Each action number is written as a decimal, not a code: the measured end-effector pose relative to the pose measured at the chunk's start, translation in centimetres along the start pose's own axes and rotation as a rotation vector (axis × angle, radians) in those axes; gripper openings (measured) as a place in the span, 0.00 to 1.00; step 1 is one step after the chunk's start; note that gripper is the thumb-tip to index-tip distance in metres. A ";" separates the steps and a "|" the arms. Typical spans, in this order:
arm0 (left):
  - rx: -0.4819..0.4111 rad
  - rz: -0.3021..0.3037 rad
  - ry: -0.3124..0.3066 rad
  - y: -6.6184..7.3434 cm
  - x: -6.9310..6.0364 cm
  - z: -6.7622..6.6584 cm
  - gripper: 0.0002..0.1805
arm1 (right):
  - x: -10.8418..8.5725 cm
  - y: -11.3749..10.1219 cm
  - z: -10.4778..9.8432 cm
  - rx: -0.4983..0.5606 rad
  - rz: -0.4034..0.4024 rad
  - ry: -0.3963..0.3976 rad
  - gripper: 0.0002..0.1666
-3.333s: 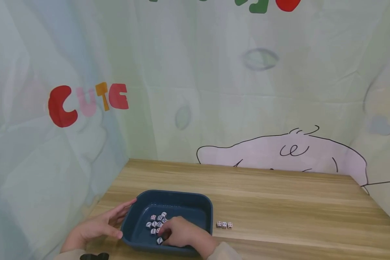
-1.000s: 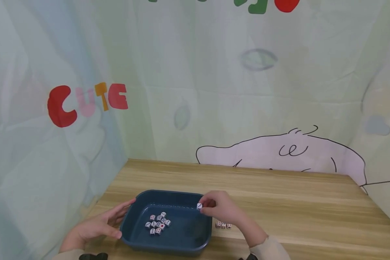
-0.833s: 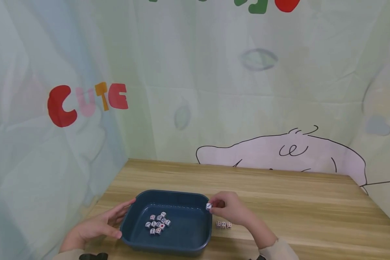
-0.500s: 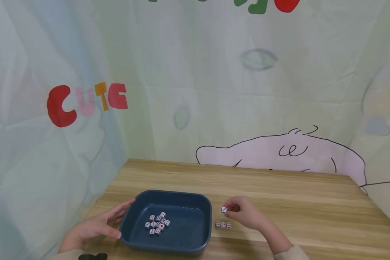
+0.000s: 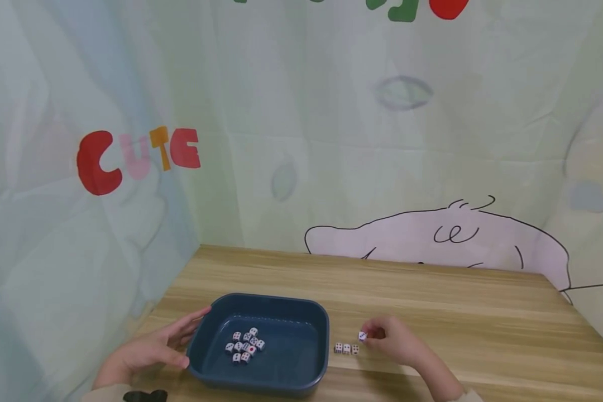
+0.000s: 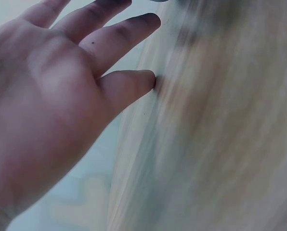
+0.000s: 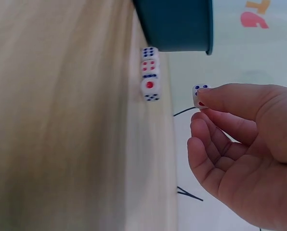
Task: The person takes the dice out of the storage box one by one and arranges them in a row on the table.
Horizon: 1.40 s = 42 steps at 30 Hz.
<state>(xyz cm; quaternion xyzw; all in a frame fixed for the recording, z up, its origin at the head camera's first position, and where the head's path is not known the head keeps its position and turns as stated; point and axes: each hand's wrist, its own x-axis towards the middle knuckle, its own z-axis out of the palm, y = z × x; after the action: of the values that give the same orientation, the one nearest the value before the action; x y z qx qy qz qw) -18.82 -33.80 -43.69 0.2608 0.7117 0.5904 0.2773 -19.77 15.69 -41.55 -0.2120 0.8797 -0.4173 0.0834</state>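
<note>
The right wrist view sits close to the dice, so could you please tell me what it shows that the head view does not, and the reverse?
Only the right wrist view shows the palm side of the right hand and a single red pip on the row's end die. Only the head view shows the left hand and the dice inside the tray. Both show the held die, pinched by the right hand, the row of three dice, the table and the blue tray, partly cropped in the wrist view.

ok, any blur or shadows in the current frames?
Left wrist: table smeared by blur, left hand clearer. Right wrist: pips readable on the pinched die. Head: soft shadow on the wood below the right hand.
</note>
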 end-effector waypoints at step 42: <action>0.007 0.022 0.002 0.0 0.0 -0.1 0.52 | -0.5 2.3 1.3 -0.051 -0.019 -0.029 0.03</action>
<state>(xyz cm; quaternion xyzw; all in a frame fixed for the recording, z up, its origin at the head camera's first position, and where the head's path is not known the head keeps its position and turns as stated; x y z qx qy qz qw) -18.86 -33.87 -43.64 0.2690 0.7111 0.5912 0.2690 -19.60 16.26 -44.15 -0.2281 0.8868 -0.3924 0.0867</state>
